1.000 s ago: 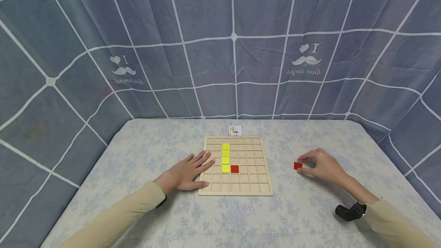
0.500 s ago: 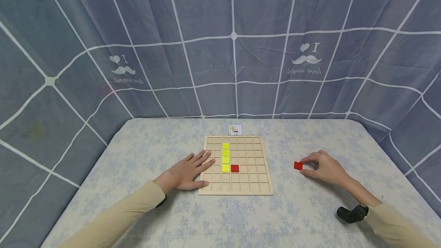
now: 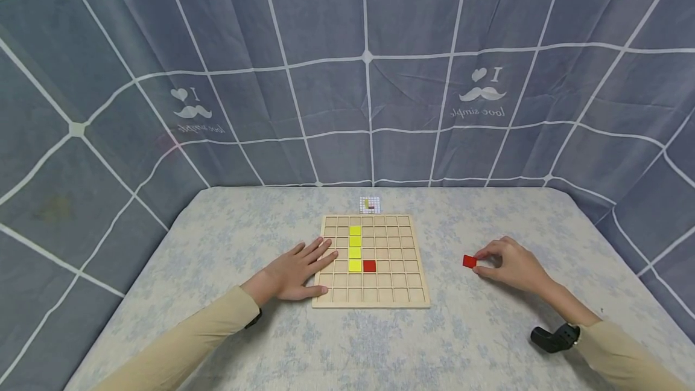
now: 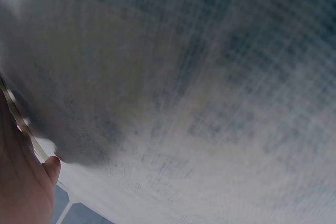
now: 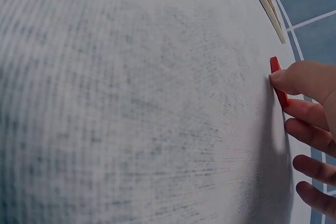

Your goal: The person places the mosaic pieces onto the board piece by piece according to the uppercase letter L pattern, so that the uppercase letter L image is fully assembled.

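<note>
My left hand [image 3: 297,271] rests with spread fingers on the left edge of a wooden grid board [image 3: 402,297]. Four-sided yellow tiles [image 3: 355,248] form an upright column in the board's cells. To the right of the lowest yellow one lies a red tile [image 3: 369,266]. Off to the right of the board, my right hand [image 3: 510,263] pinches another red tile [image 3: 469,261] between thumb and index finger. In the right wrist view this red tile [image 5: 279,85] shows edge-on, close over the cloth, with the other fingers held apart from it. The left wrist view catches only part of the left hand [image 4: 26,182].
A small printed grid card [image 3: 370,205] with a yellow and dark red pattern lies just behind the board. Pale floral cloth covers the table [image 3: 260,343]. A blue-grey curtain [image 3: 326,95] with white lines stands around the back and sides.
The right hand's fingertips have shifted slightly right along the red tile, baring more of its face. The left hand stays on the board.
</note>
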Action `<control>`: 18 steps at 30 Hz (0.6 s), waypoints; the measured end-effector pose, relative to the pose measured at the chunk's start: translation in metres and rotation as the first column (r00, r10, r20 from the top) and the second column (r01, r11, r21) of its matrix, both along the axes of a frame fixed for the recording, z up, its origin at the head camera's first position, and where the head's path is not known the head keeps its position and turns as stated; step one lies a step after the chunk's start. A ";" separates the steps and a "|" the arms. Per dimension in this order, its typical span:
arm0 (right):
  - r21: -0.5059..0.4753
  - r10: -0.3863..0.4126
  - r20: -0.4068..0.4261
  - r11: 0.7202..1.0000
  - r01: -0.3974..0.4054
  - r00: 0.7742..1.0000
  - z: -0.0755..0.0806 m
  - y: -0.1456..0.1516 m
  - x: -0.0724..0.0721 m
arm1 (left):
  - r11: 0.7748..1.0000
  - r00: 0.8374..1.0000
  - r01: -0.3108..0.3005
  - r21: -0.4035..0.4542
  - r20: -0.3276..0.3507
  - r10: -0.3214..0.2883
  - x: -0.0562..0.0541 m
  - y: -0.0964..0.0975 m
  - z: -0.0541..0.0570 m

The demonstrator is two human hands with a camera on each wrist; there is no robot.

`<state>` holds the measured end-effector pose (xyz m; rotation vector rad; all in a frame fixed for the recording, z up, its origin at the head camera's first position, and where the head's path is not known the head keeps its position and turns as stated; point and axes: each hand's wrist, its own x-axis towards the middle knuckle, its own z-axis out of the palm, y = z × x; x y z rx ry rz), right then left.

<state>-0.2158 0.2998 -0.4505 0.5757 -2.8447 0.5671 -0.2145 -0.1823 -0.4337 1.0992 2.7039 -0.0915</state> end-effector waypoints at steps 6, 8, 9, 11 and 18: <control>0.025 -0.001 -0.035 1.000 0.002 0.999 0.000 -0.004 -0.001 | 1.000 1.000 0.001 -0.002 -0.002 -0.001 0.000 0.000 -0.001; 0.026 -0.003 -0.040 1.000 0.004 0.999 0.000 -0.006 -0.002 | 1.000 1.000 0.002 -0.002 -0.002 -0.002 0.000 0.000 0.000; 0.025 -0.004 -0.041 1.000 0.005 0.999 0.000 -0.007 -0.002 | 1.000 1.000 0.002 -0.002 -0.002 -0.002 0.000 0.000 0.000; 0.025 -0.003 -0.044 1.000 0.004 0.999 0.000 -0.011 -0.003 | 1.000 1.000 0.002 -0.002 -0.002 -0.002 0.000 -0.001 0.000; 0.034 0.006 -0.057 0.999 -0.004 0.998 0.002 -0.025 -0.004 | 1.000 1.000 0.005 0.009 -0.002 -0.005 0.000 -0.001 0.000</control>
